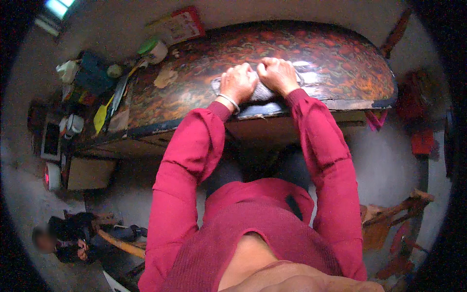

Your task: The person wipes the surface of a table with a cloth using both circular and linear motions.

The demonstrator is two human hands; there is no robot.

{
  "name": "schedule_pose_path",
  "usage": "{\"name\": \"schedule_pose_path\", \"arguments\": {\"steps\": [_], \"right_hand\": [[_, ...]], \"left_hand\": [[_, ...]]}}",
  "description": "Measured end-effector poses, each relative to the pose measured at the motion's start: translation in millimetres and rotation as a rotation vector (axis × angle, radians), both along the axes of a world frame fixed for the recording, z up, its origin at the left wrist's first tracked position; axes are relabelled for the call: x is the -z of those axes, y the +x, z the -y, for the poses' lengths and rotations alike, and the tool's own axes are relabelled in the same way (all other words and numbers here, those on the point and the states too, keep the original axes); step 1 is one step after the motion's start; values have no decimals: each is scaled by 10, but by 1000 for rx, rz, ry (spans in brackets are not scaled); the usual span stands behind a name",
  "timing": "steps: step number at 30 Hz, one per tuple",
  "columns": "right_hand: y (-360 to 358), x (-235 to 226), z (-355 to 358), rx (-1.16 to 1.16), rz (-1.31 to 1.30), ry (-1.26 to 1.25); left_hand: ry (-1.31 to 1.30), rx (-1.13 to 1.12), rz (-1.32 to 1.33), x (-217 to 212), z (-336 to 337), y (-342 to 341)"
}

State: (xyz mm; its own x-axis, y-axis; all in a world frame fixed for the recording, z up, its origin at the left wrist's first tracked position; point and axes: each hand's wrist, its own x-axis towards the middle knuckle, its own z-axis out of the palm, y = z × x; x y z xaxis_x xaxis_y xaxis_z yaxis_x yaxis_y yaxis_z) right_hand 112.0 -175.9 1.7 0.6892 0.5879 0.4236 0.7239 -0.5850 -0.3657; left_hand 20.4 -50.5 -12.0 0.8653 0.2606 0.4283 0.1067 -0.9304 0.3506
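Note:
A greyish cloth (262,92) lies bunched on the dark, red-and-brown patterned tabletop (335,53), close to its front edge. My left hand (238,82), with a pale bracelet (229,101) at the wrist, presses on the cloth with curled fingers. Beside it my right hand (278,75) is closed on the same cloth, knuckles up. The two hands almost touch at the thumbs. Most of the cloth is hidden beneath them; parts show between and outside them. Light glares off the tabletop just right of my right hand.
At the table's left end stand a green-lidded white container (154,50), a yellow item (100,117) and a dark blue box (95,73). A wooden chair (389,219) is at lower right. Another person (80,236) sits at lower left. The table's front edge is worn.

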Motion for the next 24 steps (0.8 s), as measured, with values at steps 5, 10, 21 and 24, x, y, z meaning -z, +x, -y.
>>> {"name": "schedule_pose_path", "arguments": {"steps": [5,10,21,24], "right_hand": [[264,26,-191,43,-38,18],[390,-19,-299,92,-117,-11],[101,69,-96,60,67,53],[-94,17,-12,63,36,40]], "left_hand": [[9,-23,6,31,-184,269],[-40,-76,-16,10,-253,433],[1,-51,53,25,-87,148],[-7,-48,71,24,-11,-14]]}}
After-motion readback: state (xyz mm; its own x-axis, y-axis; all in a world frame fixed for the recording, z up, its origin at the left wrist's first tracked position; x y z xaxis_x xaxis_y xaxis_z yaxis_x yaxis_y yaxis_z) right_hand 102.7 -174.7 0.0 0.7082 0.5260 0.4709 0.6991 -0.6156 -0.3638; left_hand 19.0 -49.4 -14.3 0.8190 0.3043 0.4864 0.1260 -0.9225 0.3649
